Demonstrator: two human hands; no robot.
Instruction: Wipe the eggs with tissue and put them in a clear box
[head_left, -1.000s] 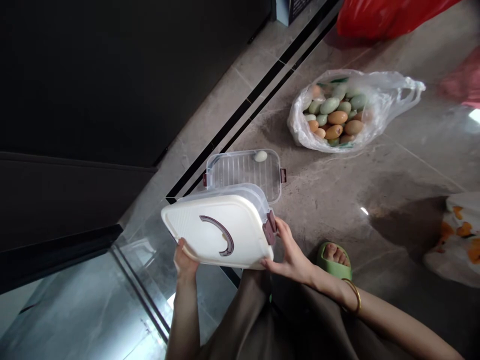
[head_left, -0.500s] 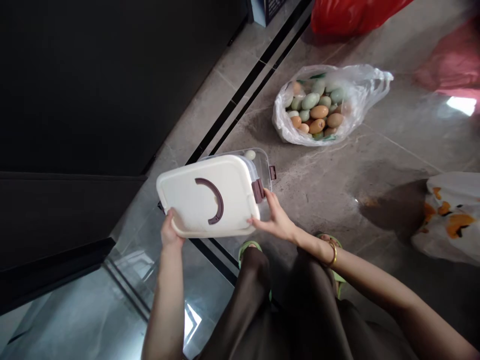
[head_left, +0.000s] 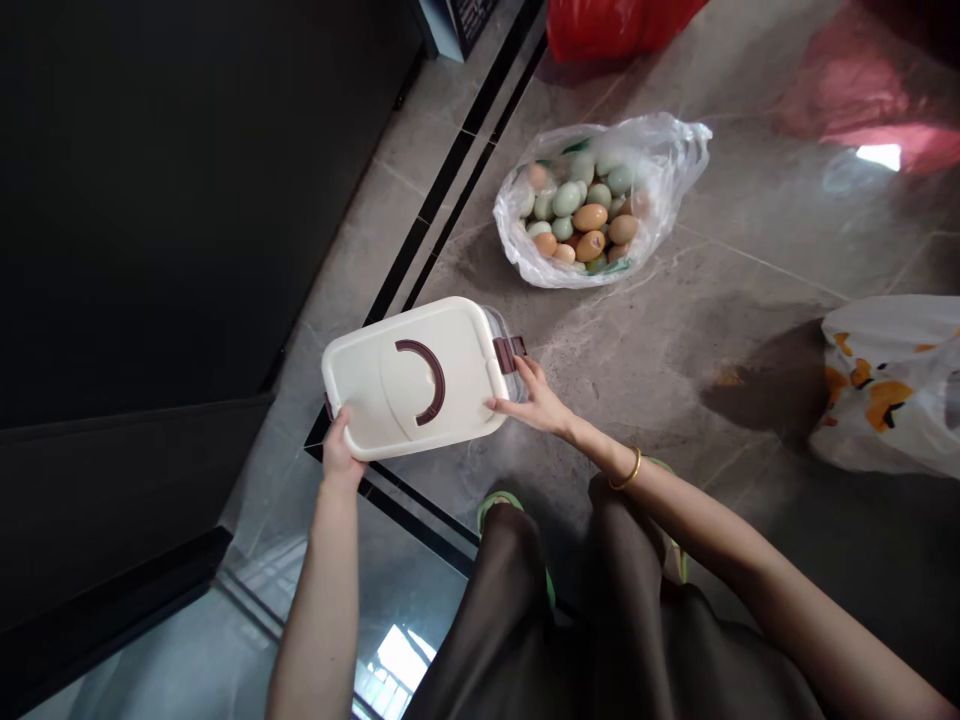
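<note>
Head view: left hand (head_left: 342,455) and right hand (head_left: 543,404) are gripping the lidded box (head_left: 397,388) near its corners. Bagged eggs (head_left: 588,217) are lying outside.

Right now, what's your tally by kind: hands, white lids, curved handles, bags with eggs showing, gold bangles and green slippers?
Hands: 2 (left hand, right hand)
White lid: 1
Curved handle: 1
Bag of eggs: 1
Gold bangle: 1
Green slippers: 2, both partly hidden
Total: 8
</note>
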